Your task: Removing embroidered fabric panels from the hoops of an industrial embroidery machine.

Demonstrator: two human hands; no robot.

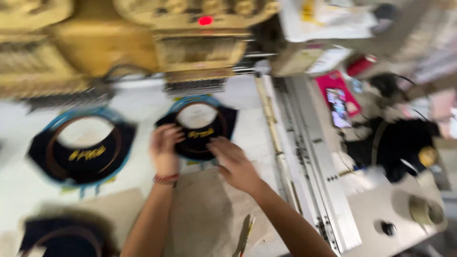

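Both hands are reaching forward: left hand [164, 147] gripping the dark round blue-rimmed embroidery hoop [197, 128], right hand [233, 164] pressing it, fingers together.

lit phone screen [339, 107] on pink case [333, 83], right of table.

Hooped cloth [197, 138]: black, gold stitching, blue-rimmed hoop; machine [143, 38]: yellow, seemingly; phone case [335, 90]: pink.

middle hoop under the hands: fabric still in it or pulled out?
In. Dark fabric with yellow stitching sits stretched in the blue-rimmed hoop; left hand and right hand touch its lower edge. Blur hides whether it is clamped.
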